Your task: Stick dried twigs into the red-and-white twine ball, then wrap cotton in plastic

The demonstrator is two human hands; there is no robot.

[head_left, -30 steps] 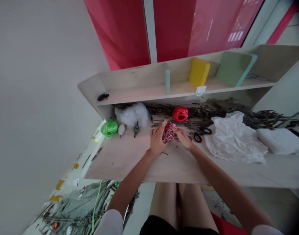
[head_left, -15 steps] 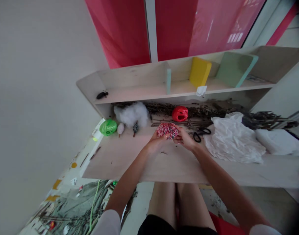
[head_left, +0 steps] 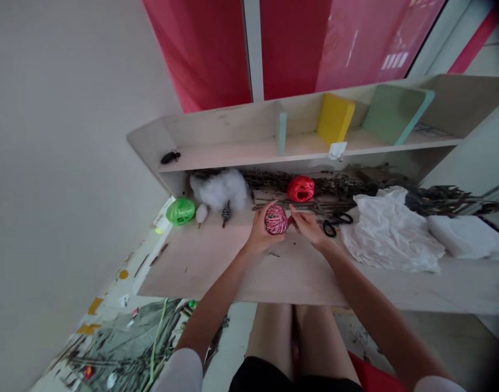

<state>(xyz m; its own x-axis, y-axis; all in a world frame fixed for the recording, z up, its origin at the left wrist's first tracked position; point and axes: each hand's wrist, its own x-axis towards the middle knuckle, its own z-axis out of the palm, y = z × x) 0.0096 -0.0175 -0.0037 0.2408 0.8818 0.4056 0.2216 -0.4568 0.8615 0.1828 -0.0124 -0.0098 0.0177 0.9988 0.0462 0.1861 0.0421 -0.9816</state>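
A ball of red and white yarn [head_left: 276,220] is held above the desk in my left hand [head_left: 258,233], whose fingers curve around its left side. My right hand [head_left: 309,226] is at the ball's right side, thumb and fingers closed on a small reddish-brown piece [head_left: 290,220] that meets the ball; what this piece is, I cannot make out. Black-handled scissors [head_left: 330,227] lie just right of my right hand. Behind the hands sits a roll of red plastic twine [head_left: 300,189].
Left on the desk [head_left: 217,261] are green plastic twine [head_left: 181,211], white fluffy stuffing [head_left: 220,189] and two small wrapped sticks, one dark-striped [head_left: 226,214]. Crumpled white sheeting [head_left: 390,231] covers the right side. Dry twigs [head_left: 347,188] fill the space under the shelf [head_left: 233,154].
The yarn ball has turned in my left hand and shifted slightly left. My right hand has moved from cupping its side to pinching the small piece there.
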